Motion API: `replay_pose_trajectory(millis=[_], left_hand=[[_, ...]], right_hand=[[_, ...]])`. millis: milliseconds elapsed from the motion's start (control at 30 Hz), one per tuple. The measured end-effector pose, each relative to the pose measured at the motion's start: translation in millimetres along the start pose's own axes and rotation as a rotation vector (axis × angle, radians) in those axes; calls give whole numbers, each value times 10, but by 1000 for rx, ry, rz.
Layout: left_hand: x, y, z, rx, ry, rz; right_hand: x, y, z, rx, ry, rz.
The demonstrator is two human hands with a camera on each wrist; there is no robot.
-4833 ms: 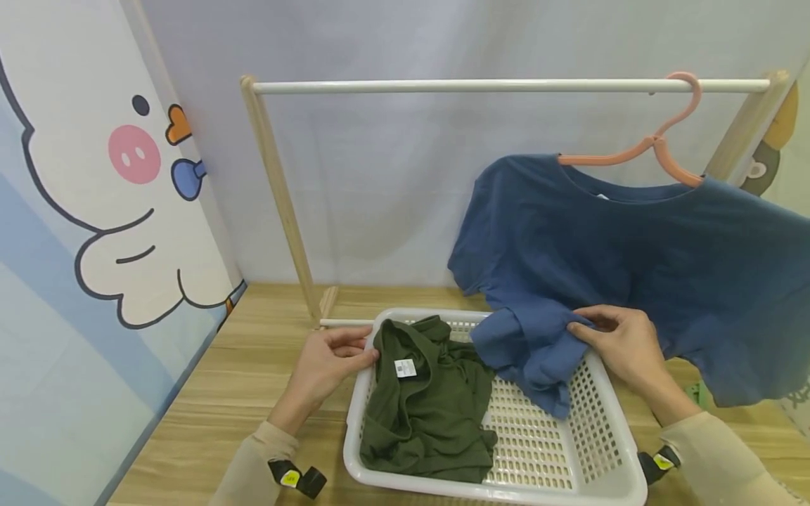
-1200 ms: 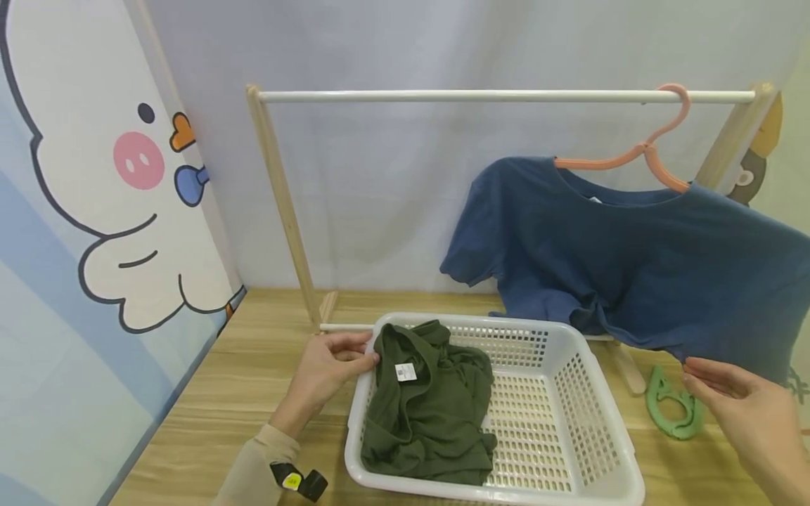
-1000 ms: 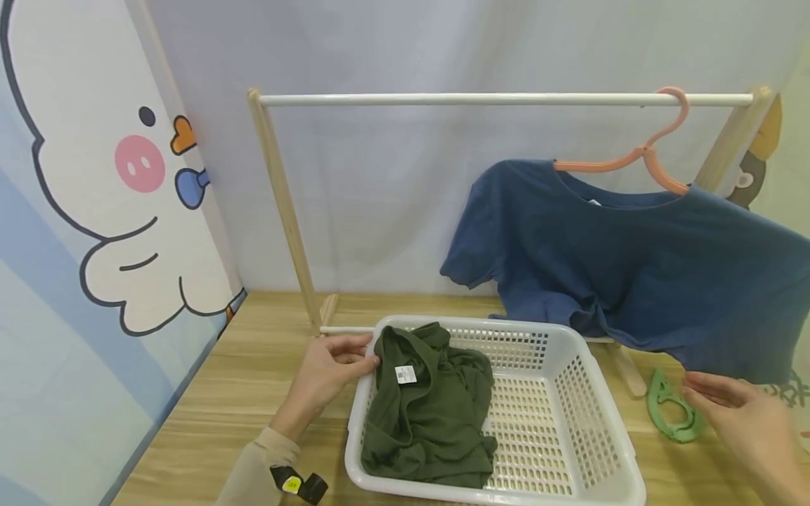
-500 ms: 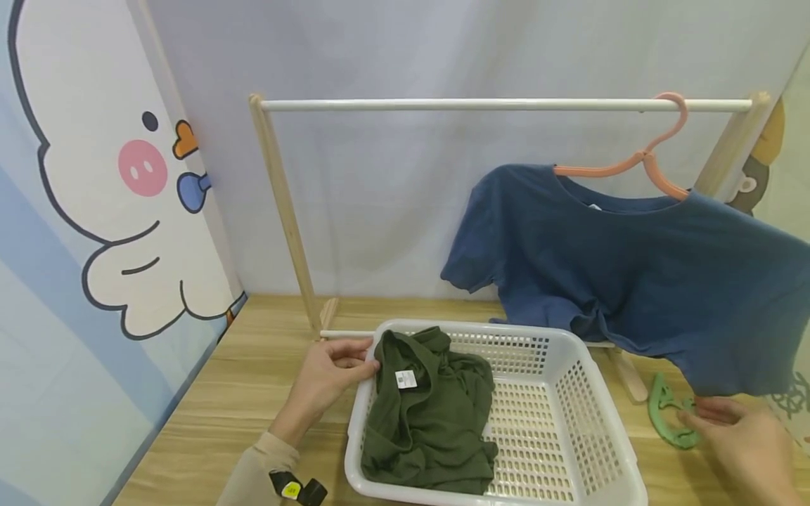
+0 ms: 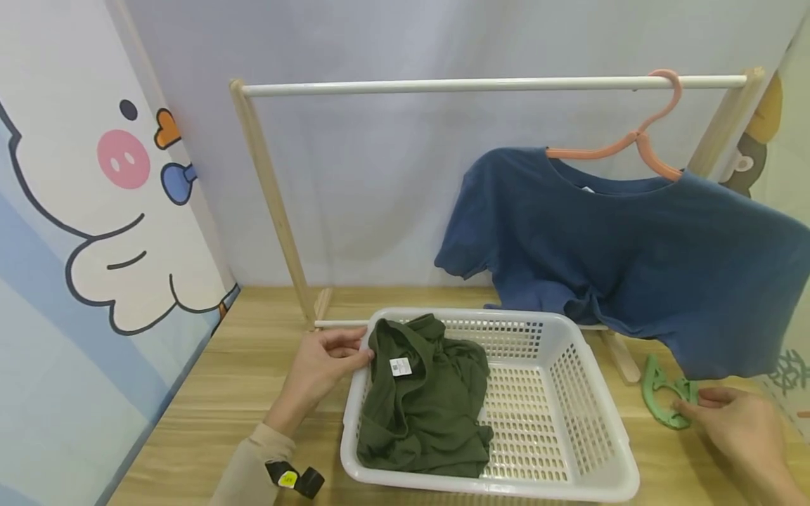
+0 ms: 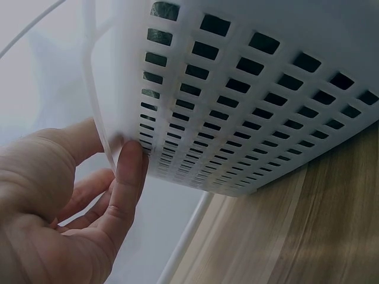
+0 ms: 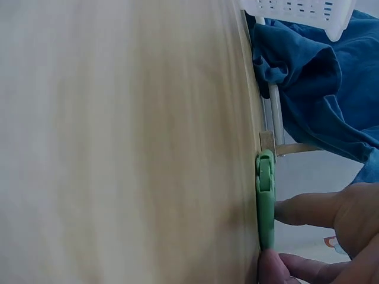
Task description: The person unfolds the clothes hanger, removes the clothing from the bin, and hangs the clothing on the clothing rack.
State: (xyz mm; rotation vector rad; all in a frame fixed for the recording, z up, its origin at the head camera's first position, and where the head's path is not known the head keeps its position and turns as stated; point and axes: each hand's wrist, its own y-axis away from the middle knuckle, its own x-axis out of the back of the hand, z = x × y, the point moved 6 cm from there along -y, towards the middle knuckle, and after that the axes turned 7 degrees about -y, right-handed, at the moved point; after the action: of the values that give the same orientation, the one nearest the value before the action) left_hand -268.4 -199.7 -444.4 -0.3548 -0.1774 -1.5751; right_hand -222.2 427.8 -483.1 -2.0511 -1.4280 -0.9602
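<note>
My left hand [image 5: 316,372] pinches the left rim of a white perforated plastic basket [image 5: 591,414]; in the left wrist view its fingers [image 6: 127,171] lie against the outer wall. A crumpled dark green garment [image 5: 443,414] with a white label fills the basket's left half. At right, my right hand [image 5: 737,425] holds the near end of a green folded hanger [image 5: 652,400] that lies flat on the table. The right wrist view shows thumb and finger against the hanger [image 7: 266,207]. Above this hand a blue T-shirt [image 5: 626,260] hangs from a pink hanger [image 5: 604,152].
A wooden rack with a white rail [image 5: 405,86] stands behind the basket, and the pink hanger hooks over its right end. The shirt's lower part droops behind the basket near the rack's right foot [image 5: 623,358]. A cartoon-printed panel [image 5: 126,246] borders the wooden table [image 5: 209,393] at left.
My right hand lifted the blue shirt's hem out of the basket, let it go at the right, then went down to the green hanger and took hold. My left hand has stayed on the rim.
</note>
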Motion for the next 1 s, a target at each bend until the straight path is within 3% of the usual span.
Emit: replay_pose_trajectory(millis=[300, 533, 800, 1000], left_hand=[[-2, 14, 27, 6, -6, -6], [-2, 26, 29, 14, 3, -13], [-9, 22, 39, 4, 15, -21], [3, 24, 34, 7, 19, -18]], right_hand=[[-25, -22, -29, -56, -9, -88], [-24, -22, -23, -83, 4, -92], [-50, -58, 130, -219, -244, -116], [-75, -103, 109, -200, -465, -289]])
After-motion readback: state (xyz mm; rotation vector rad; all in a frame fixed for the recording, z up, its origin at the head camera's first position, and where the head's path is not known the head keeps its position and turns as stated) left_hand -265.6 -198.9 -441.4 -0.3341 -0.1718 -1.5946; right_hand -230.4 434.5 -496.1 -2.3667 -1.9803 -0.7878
